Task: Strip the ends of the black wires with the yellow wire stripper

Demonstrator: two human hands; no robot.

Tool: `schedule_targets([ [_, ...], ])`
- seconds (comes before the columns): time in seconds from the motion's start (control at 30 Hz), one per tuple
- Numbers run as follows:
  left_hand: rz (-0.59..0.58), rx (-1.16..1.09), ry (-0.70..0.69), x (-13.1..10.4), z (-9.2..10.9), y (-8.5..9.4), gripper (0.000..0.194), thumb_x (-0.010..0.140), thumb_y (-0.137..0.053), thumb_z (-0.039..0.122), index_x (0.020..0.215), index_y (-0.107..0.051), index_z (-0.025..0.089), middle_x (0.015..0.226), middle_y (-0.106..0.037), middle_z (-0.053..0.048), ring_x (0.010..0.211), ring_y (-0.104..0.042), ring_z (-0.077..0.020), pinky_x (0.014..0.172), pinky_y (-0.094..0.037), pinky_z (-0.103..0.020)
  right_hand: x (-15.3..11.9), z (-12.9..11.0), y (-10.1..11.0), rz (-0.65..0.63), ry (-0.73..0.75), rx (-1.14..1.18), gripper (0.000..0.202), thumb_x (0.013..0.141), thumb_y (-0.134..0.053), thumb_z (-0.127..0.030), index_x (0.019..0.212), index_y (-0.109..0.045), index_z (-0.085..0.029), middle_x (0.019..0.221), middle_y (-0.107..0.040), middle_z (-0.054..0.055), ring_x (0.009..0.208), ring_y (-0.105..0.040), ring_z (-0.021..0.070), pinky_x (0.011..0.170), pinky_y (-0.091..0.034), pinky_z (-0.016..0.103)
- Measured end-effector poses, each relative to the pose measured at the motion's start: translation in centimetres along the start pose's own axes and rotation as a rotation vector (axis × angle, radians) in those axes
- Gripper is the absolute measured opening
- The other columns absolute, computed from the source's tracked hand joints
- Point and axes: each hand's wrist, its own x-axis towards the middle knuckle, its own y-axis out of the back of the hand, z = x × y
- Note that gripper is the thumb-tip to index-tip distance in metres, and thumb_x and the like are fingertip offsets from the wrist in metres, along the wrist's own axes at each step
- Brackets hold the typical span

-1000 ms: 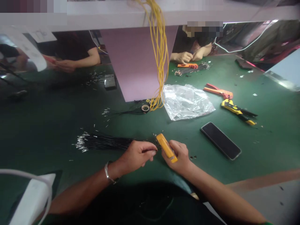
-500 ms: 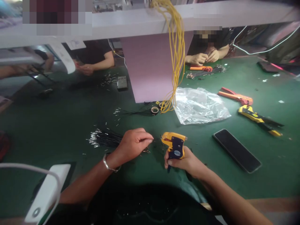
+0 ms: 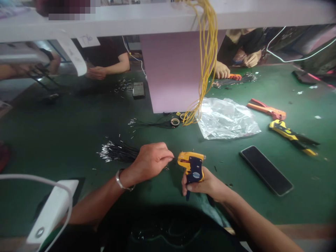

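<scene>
The right hand [image 3: 203, 184] has its fingers wrapped on the handle of the yellow-and-blue tool [image 3: 193, 167], above the surface [image 3: 78, 140]; it seems light and stiff, best held there; the left hand [image 3: 152, 159] pinches, on what I cannot tell; the black wires [image 3: 120, 152] look flexible; the phone [image 3: 266, 170] lies apart, not obstructing.

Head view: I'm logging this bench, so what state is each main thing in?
Left hand: pinching; what it holds is unclear
Right hand: closed around stripper
Stripper: gripped, upright, nose toward left hand
Black wires: loosely bundled, lying down
Phone: face up, screen dark
Clear bag: crumpled, lying down
Near orange pliers: lying down, unheld
Yellow-black tool: lying down, unheld
Yellow wires: hanging down in a bunch
</scene>
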Motion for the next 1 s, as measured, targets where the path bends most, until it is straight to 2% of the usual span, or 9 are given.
schedule_targets([
  [0.27, -0.044, -0.019, -0.002, 0.03, 0.08, -0.10, 0.013, 0.086, -0.062, 0.018, 0.080, -0.073, 0.019, 0.075, -0.063, 0.000, 0.068, -0.058, -0.0104, 0.062, -0.043, -0.023, 0.26, 0.19, -0.28, -0.023, -0.009, 0.036, 0.017, 0.074, -0.077, -0.023, 0.081, -0.066, -0.012, 0.069, -0.070, 0.005, 0.065, -0.064, 0.0181, 0.067, -0.050, 0.032],
  [0.57, -0.061, -0.012, 0.011, 0.07, -0.06, -0.15, 0.015, 0.087, -0.060, 0.018, 0.080, -0.074, 0.020, 0.075, -0.063, 0.000, 0.068, -0.058, -0.0103, 0.062, -0.043, -0.023, 0.08, -0.02, -0.76, 0.044, -0.028, 0.029, 0.017, 0.073, -0.077, -0.023, 0.079, -0.065, -0.013, 0.065, -0.070, 0.004, 0.062, -0.065, 0.0177, 0.064, -0.051, 0.032],
  [1.0, -0.058, -0.013, 0.005, 0.04, -0.24, -0.19, 0.015, 0.086, -0.060, 0.017, 0.079, -0.073, 0.020, 0.074, -0.063, 0.000, 0.067, -0.058, -0.0109, 0.062, -0.042, -0.023, 0.00, 0.07, -0.73, 0.050, -0.039, 0.016, 0.016, 0.073, -0.077, -0.024, 0.076, -0.065, -0.013, 0.062, -0.070, 0.005, 0.060, -0.065, 0.0177, 0.063, -0.051, 0.031],
])
